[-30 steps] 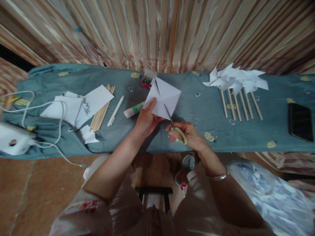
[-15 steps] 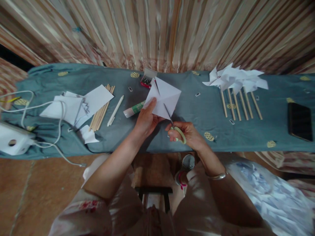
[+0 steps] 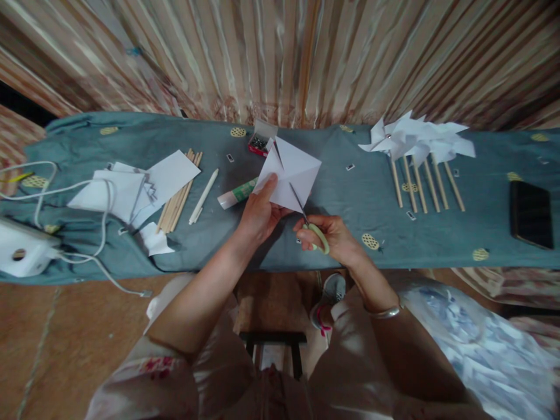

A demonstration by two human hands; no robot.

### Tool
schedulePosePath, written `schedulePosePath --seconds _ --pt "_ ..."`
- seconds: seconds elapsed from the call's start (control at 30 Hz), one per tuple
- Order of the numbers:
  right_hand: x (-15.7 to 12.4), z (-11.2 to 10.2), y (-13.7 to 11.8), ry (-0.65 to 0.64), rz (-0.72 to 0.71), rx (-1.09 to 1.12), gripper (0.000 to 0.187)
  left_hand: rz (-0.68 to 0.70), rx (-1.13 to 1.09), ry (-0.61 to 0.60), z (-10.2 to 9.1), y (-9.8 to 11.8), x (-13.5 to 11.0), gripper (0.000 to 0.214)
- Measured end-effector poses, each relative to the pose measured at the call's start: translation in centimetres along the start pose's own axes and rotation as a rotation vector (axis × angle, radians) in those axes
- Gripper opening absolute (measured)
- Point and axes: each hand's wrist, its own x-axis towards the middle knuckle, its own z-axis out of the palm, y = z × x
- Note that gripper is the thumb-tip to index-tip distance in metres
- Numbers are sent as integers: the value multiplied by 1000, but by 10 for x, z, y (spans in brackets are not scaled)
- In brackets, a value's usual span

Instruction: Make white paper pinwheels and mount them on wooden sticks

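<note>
My left hand (image 3: 260,213) pinches a square sheet of white paper (image 3: 301,166) at its left corner, thumb on top. A slit runs into the sheet from its top corner, and crease lines cross its face. My right hand (image 3: 330,236) grips scissors (image 3: 319,234) with pale green handles; the visible blade lies over the paper's lower corner, pointing at the middle. Just behind the paper stands a small open red box (image 3: 258,144) of metal pins. A glue stick (image 3: 234,195) with a green label lies partly hidden behind my left hand.
To the left lie a white pen (image 3: 205,197), a bundle of wooden sticks (image 3: 175,204), white paper sheets (image 3: 109,195) and a white device with cables (image 3: 26,251). Several paper pinwheels (image 3: 420,140) on sticks rest to the right, with a black phone (image 3: 531,214) beyond. A plastic bag (image 3: 481,344) sits below.
The view has shifted very slightly. Both hands, the paper and the scissors hold nearly the same position.
</note>
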Motion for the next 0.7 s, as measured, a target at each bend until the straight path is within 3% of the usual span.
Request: schedulePosePath --seconds 0.7 --pt "-1 4 -2 43 31 68 48 45 51 -51 -2 0 2 29"
